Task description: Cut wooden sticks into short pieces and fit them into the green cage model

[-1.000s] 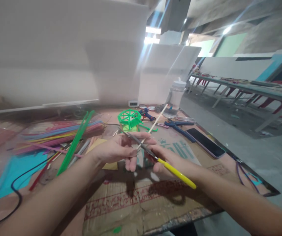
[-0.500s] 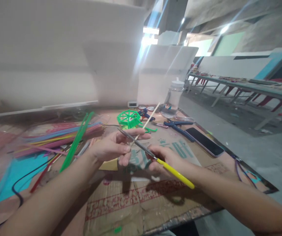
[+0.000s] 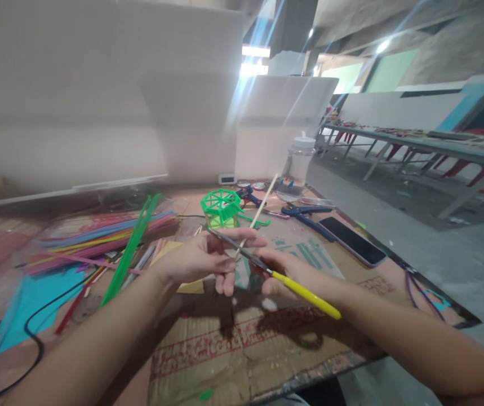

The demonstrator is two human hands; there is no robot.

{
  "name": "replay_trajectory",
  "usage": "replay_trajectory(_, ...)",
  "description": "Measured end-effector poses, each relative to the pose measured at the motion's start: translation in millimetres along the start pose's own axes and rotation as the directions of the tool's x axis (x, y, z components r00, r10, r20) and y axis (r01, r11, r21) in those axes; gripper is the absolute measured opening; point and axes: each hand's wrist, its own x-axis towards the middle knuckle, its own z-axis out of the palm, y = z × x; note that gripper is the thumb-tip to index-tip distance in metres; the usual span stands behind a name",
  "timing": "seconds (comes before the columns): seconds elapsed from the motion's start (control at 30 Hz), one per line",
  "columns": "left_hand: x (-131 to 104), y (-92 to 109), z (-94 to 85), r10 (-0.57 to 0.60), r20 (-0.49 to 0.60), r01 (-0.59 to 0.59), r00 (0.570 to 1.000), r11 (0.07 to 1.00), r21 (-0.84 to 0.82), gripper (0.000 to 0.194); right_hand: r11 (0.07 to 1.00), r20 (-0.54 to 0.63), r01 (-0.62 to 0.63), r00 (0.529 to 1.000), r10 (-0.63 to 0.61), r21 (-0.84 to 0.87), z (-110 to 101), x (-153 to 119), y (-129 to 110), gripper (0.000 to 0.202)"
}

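Note:
My left hand [image 3: 214, 259] pinches a thin pale wooden stick [image 3: 265, 200] near its lower end, and the stick slants up to the right. In my right hand [image 3: 282, 270] is a pair of scissors [image 3: 309, 296] with yellow handles. Their blades lie across the stick close to my left fingertips; whether they touch it I cannot tell. Behind my hands stands a small green octagonal frame [image 3: 221, 206], like a tiny roofed model. Printed cardboard [image 3: 208, 349] lies under both hands.
Green strips [image 3: 129, 248] and bundled coloured sticks [image 3: 102, 237] lie at left, near a black cable [image 3: 34, 318]. A glue gun [image 3: 248, 196], water bottle [image 3: 301, 158], blue-handled pliers [image 3: 311, 217] and a phone [image 3: 354, 241] are behind and right.
Both hands, with the stick and scissors, have shifted slightly right. The blades still cross the stick near my left fingers.

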Motion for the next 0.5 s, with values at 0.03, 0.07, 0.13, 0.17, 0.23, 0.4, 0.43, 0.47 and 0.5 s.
replay_trajectory(0.03,-0.1,1.1,0.2,0.003,-0.003,-0.003,1.0,1.0,-0.018,0.049,1.0,0.001,-0.007,1.0,0.007,0.02,0.3,0.3,1.2,0.054)
replay_trajectory(0.07,-0.2,2.3,0.2,0.008,-0.006,-0.008,1.0,0.999,-0.038,0.049,0.999,0.001,-0.013,1.0,0.013,0.052,0.9,0.7,2.6,0.052)
replay_trajectory(0.13,-0.6,4.8,-0.5,0.017,-0.01,-0.018,1.0,0.997,-0.074,0.047,0.994,-0.003,-0.032,0.999,0.033,0.104,2.6,1.0,5.6,0.051)
replay_trajectory(0.17,-0.8,5.9,-1.4,0.021,-0.012,-0.022,1.0,0.996,-0.087,0.046,0.992,-0.015,-0.047,0.999,0.049,0.118,3.5,1.1,7.3,0.051)
replay_trajectory(0.23,-1.3,6.8,-4.1,0.014,-0.018,-0.016,1.0,0.995,-0.096,0.046,0.989,-0.036,-0.074,0.996,0.079,0.128,5.3,1.1,10.9,0.048)
replay_trajectory(0.4,-1.2,2.1,-11.9,-0.004,-0.045,0.001,0.999,0.998,-0.062,0.047,0.991,-0.078,-0.095,0.992,0.103,0.09,7.9,2.4,17.4,0.039)
replay_trajectory(0.43,-1.1,1.7,-12.3,-0.002,-0.047,-0.001,0.999,0.999,-0.05,0.047,0.994,-0.092,-0.086,0.991,0.093,0.073,7.5,2.8,16.8,0.039)
replay_trajectory(0.47,-1.3,2.6,-12.1,-0.006,-0.042,0.005,0.999,1.0,-0.031,0.047,0.997,-0.096,-0.072,0.993,0.075,0.041,6.5,3.1,15.1,0.038)
replay_trajectory(0.5,-2.0,5.0,-11.3,-0.023,-0.031,0.022,0.999,1.0,-0.004,0.048,0.999,-0.085,-0.052,0.995,0.051,-0.008,4.5,3.1,12.6,0.037)
